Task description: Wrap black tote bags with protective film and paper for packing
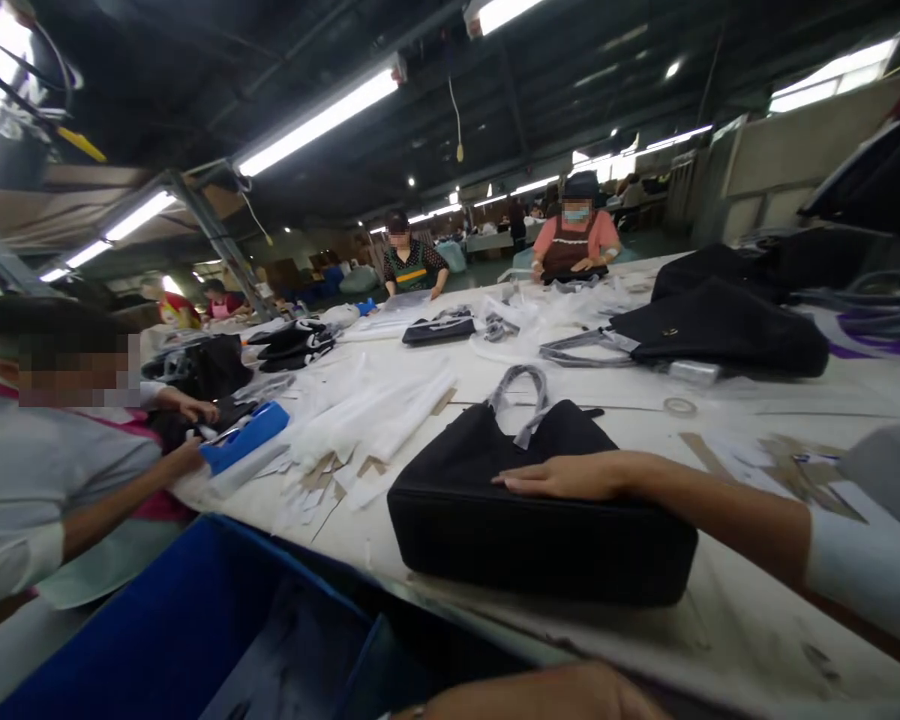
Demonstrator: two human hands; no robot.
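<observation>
A black handbag [540,540] lies on its side at the front edge of the white worktable, its base facing me. Its handles [521,395] are wrapped in clear plastic and point to the far side. My right hand [570,477] rests flat on the bag's upper face, fingers stretched out toward the left. At the bottom edge of the view, my left hand [540,695] shows only in part, below the table edge and near a blue bin [172,610]. Its fingers are blurred and cut off.
White wrapping sheets [375,410] and card scraps [330,475] lie left of the bag. Farther right is another black bag [720,330], with a tape roll [679,406] nearby. A co-worker [67,470] at left handles a blue item [247,440]; two others work across the table.
</observation>
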